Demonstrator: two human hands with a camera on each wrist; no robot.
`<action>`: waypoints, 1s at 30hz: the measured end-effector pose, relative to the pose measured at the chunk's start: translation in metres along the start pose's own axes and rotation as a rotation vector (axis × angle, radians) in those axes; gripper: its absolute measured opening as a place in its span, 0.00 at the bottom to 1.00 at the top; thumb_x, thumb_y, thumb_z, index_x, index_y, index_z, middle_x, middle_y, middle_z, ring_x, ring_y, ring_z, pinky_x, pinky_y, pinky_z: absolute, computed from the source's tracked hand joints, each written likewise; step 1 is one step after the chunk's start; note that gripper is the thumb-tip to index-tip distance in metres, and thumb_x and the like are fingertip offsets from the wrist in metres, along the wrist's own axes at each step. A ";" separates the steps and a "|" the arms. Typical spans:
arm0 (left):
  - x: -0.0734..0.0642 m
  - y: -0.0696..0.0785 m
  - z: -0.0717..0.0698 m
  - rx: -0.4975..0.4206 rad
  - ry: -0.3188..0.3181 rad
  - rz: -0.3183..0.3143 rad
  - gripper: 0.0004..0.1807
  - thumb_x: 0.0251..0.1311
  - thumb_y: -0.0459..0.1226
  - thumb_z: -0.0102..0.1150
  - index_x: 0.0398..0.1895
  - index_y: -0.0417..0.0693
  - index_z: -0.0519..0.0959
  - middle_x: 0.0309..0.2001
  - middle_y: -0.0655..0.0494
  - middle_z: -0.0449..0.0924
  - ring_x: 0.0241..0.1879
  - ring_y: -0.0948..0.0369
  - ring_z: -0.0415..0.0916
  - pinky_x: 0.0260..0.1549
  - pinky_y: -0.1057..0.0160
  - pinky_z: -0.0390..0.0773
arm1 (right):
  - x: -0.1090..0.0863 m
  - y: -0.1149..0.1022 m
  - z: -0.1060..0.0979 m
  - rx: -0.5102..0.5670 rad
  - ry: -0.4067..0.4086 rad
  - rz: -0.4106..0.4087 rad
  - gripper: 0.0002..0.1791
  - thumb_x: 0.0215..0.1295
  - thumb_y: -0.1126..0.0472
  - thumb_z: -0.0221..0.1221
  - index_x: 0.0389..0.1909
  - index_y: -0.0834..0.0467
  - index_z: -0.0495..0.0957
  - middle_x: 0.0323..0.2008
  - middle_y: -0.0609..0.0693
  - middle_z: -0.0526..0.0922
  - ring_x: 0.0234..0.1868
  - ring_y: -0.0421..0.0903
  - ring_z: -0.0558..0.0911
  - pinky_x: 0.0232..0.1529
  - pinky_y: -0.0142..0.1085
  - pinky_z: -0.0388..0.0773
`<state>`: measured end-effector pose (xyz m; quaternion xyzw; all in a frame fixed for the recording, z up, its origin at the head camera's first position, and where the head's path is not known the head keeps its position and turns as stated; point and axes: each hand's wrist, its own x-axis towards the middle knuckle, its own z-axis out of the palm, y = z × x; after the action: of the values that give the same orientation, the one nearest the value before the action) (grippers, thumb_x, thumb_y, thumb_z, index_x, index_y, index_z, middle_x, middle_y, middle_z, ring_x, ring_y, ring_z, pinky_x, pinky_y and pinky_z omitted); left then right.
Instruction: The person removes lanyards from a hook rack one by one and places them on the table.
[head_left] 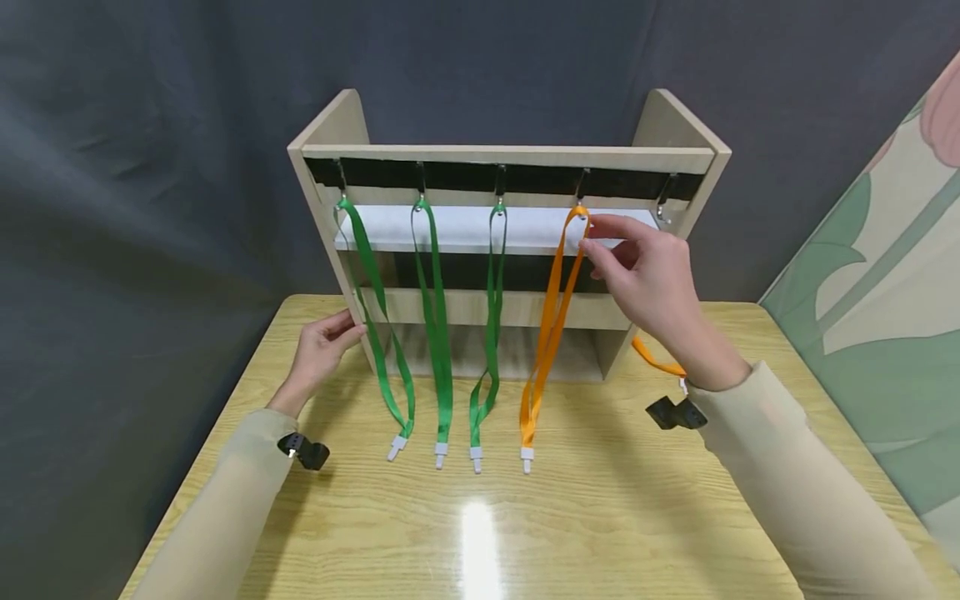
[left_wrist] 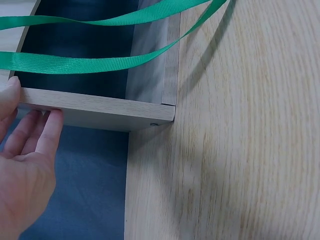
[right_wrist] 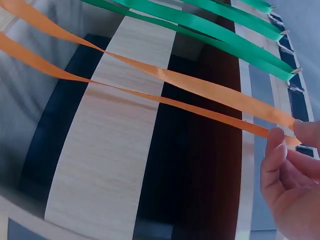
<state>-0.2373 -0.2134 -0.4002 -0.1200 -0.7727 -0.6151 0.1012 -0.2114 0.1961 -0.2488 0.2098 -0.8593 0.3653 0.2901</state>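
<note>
The orange lanyard (head_left: 549, 329) is placed at the fourth hook (head_left: 582, 185) from the left, on the rack (head_left: 467, 307), and its right strand is pinched near the top between the thumb and forefinger of the right hand (head_left: 654, 271). Whether its loop is fully borne by the hook cannot be told. The left edge of the rack is gripped low down by the left hand (head_left: 318, 352), the thumb laid on one side of the panel and the fingers pressed close together on the other. Open room is left between the orange lanyard and the three green lanyards (head_left: 440, 350) to its left; on its right, the space before the rack's right edge is partly taken up by the right hand. On the near side, a wide stretch of table (head_left: 360, 533) is left open. The lanyard's long axis is directed downward from the hook, with the lower end slanted slightly left; the two strands are drawn together there, and the white clip (head_left: 527, 458) is pointed down and near. Another orange strap (head_left: 657, 358) is seen to the right, partly hidden by the right wrist.
</note>
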 end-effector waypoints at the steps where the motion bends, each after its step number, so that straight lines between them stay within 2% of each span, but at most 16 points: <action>1: 0.000 -0.002 0.000 -0.003 -0.001 0.003 0.20 0.64 0.27 0.56 0.59 0.29 0.72 0.52 0.31 0.75 0.42 0.67 0.78 0.44 0.61 0.79 | 0.001 0.000 0.000 0.013 -0.011 0.019 0.17 0.65 0.57 0.61 0.51 0.61 0.81 0.41 0.50 0.84 0.22 0.43 0.81 0.19 0.25 0.73; 4: 0.003 -0.012 -0.001 -0.006 0.003 0.000 0.20 0.64 0.29 0.58 0.59 0.33 0.73 0.52 0.34 0.76 0.42 0.67 0.78 0.45 0.58 0.79 | 0.005 0.001 0.001 0.052 -0.038 0.063 0.17 0.66 0.56 0.61 0.50 0.62 0.81 0.40 0.50 0.84 0.23 0.48 0.81 0.19 0.26 0.74; 7: 0.006 -0.023 -0.003 -0.009 0.015 -0.012 0.21 0.64 0.32 0.59 0.59 0.38 0.75 0.52 0.38 0.77 0.43 0.66 0.78 0.45 0.59 0.78 | 0.008 0.001 0.002 0.106 -0.052 0.101 0.17 0.66 0.56 0.60 0.50 0.63 0.81 0.40 0.50 0.84 0.25 0.51 0.81 0.21 0.26 0.76; 9: 0.006 -0.027 -0.003 -0.002 0.019 -0.007 0.21 0.64 0.34 0.59 0.60 0.38 0.74 0.52 0.39 0.77 0.44 0.65 0.78 0.44 0.64 0.78 | 0.012 0.001 0.002 0.144 -0.059 0.118 0.17 0.66 0.57 0.60 0.51 0.64 0.80 0.38 0.52 0.84 0.25 0.52 0.81 0.23 0.27 0.77; 15: 0.005 -0.028 -0.004 -0.013 0.015 0.015 0.22 0.64 0.35 0.60 0.60 0.36 0.74 0.52 0.39 0.78 0.44 0.63 0.78 0.42 0.67 0.78 | 0.016 -0.001 0.001 0.248 -0.060 0.135 0.14 0.66 0.60 0.60 0.46 0.66 0.81 0.28 0.57 0.82 0.24 0.52 0.78 0.22 0.30 0.77; 25: 0.005 -0.027 -0.003 -0.014 0.013 0.020 0.23 0.64 0.35 0.60 0.60 0.36 0.74 0.52 0.39 0.78 0.44 0.64 0.78 0.42 0.68 0.78 | 0.011 -0.013 -0.008 0.309 0.011 0.103 0.10 0.63 0.66 0.62 0.43 0.67 0.82 0.27 0.60 0.81 0.22 0.52 0.78 0.23 0.30 0.78; 30: 0.006 -0.029 -0.003 -0.006 0.013 0.024 0.22 0.64 0.35 0.60 0.60 0.37 0.75 0.52 0.39 0.77 0.44 0.64 0.78 0.42 0.68 0.78 | 0.010 -0.019 -0.015 0.318 0.020 0.100 0.09 0.63 0.68 0.62 0.41 0.70 0.81 0.26 0.60 0.81 0.22 0.51 0.78 0.23 0.29 0.77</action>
<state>-0.2519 -0.2225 -0.4243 -0.1257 -0.7686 -0.6169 0.1133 -0.2029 0.1934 -0.2240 0.2067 -0.7971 0.5127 0.2431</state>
